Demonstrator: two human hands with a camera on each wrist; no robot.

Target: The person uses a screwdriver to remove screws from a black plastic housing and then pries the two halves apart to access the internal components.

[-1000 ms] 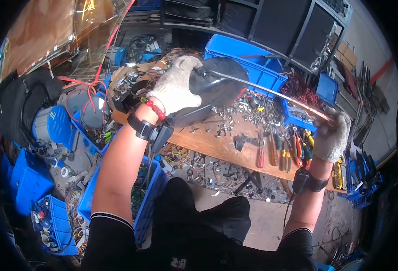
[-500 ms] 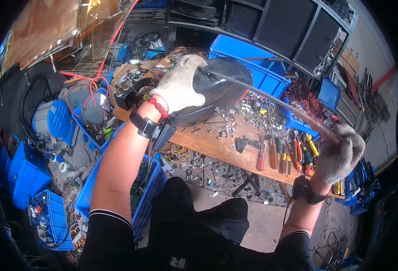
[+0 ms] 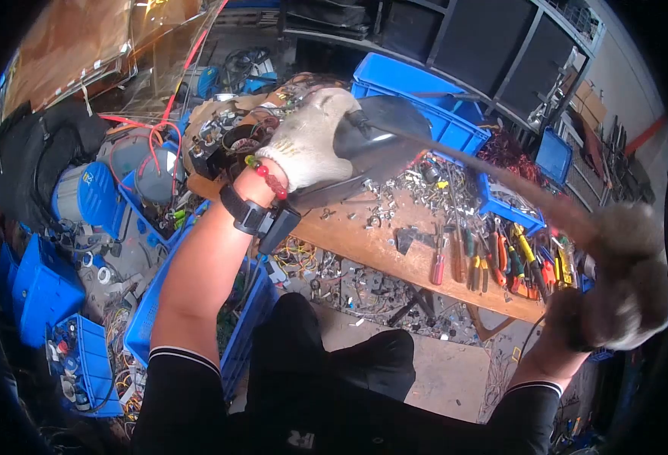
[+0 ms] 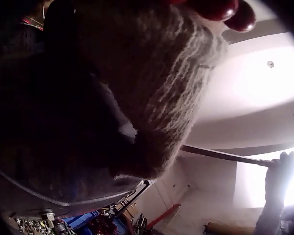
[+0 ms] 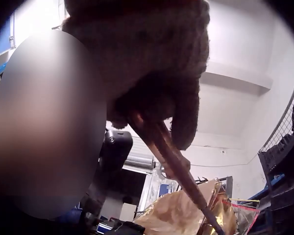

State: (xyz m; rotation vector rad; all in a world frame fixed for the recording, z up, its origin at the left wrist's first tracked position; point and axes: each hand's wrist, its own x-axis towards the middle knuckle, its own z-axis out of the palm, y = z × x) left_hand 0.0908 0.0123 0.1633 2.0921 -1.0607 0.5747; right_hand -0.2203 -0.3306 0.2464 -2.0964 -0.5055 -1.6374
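Observation:
My left hand [image 3: 307,140], in a knit glove, grips a black rounded metal housing [image 3: 387,129] above the wooden bench [image 3: 364,244]. A long thin copper-coloured tube [image 3: 500,178] runs from the top of the housing down to the right. My gloved right hand [image 3: 625,277], blurred by motion, grips the tube's far end low at the right. In the left wrist view the glove [image 4: 157,98] lies against the dark housing [image 4: 49,147], with the tube [image 4: 220,155] beyond. In the right wrist view the glove [image 5: 152,63] wraps the tube [image 5: 171,156].
Screwdrivers and pliers [image 3: 500,258] lie in a row on the bench's right part, with small metal bits [image 3: 417,186] scattered behind. Blue crates [image 3: 432,102] stand at the back and another blue crate [image 3: 197,303] of wires at my left knee. Cluttered bins fill the floor at left.
My right hand has swung down and to the right with the tube's end, so the tube slopes more steeply. The left hand and housing have stayed nearly in place.

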